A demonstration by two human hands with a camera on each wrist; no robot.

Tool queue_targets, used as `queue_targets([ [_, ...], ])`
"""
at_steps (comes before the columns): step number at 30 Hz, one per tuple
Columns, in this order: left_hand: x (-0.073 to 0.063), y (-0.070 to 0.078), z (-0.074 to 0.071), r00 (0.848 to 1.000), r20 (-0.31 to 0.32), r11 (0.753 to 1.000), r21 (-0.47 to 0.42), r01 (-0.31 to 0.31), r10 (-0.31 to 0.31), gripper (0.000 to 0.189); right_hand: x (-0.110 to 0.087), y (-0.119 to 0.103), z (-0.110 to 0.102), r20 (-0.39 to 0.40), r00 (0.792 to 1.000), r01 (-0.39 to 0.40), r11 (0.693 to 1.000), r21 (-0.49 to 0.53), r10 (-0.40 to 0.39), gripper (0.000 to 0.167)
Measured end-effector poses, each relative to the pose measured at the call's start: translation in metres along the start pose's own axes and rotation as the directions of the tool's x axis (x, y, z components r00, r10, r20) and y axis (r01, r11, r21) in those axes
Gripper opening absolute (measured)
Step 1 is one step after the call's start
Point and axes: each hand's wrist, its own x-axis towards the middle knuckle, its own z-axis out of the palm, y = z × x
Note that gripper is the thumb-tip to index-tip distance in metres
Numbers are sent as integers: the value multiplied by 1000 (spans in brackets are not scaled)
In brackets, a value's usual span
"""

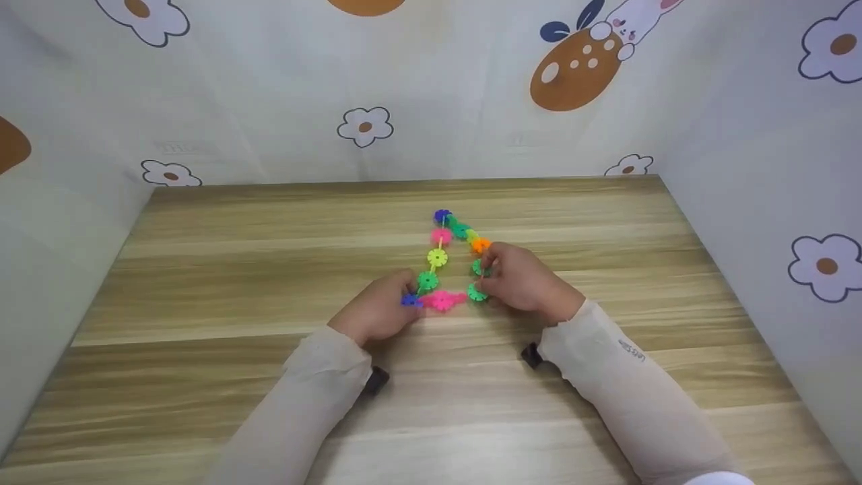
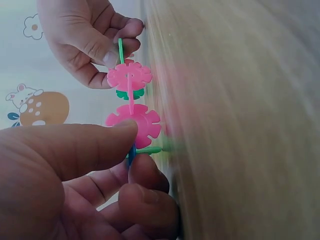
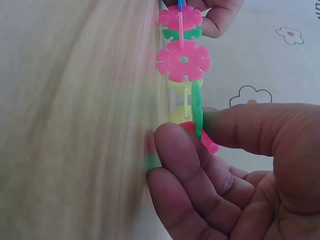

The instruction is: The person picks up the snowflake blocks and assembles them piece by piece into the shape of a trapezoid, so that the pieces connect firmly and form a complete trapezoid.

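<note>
Notched plastic flower discs in several colours form a roughly triangular chain on the wooden table, its tip at a dark blue disc (image 1: pixel 442 216) away from me. At the near left corner my left hand (image 1: pixel 380 306) pinches a blue disc (image 2: pixel 132 156) between thumb and fingers. My right hand (image 1: pixel 528 279) pinches a green disc (image 3: pixel 197 107) at the near right corner. Between the hands runs a row of pink discs (image 1: pixel 442 300). Up the left side go a green disc (image 1: pixel 427 281), a yellow disc (image 1: pixel 437 257) and a pink disc (image 1: pixel 441 236). An orange disc (image 1: pixel 481 245) lies just beyond my right fingers.
The wood-grain table (image 1: pixel 202 269) meets a pale printed backdrop (image 1: pixel 269 101) at the back and both sides. Dark wrist devices (image 1: pixel 377 380) show under the beige sleeves (image 1: pixel 323 370), close over the table.
</note>
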Motion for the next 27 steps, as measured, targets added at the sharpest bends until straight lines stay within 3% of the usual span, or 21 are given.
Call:
queue_targets([
  [12,0,3,1,999,19,999,33,27,-27,19,-2,-5,9,-40,999,-1,1000,10,2,24],
  [21,-2,5,3,996,83,996,86,1,-8,31,-4,-4,9,-23,999,31,994,101,-29,30],
  [27,-3,10,6,995,102,990,142,6,-21,29,-2,-1,8,10,1000,21,986,167,-23,33],
])
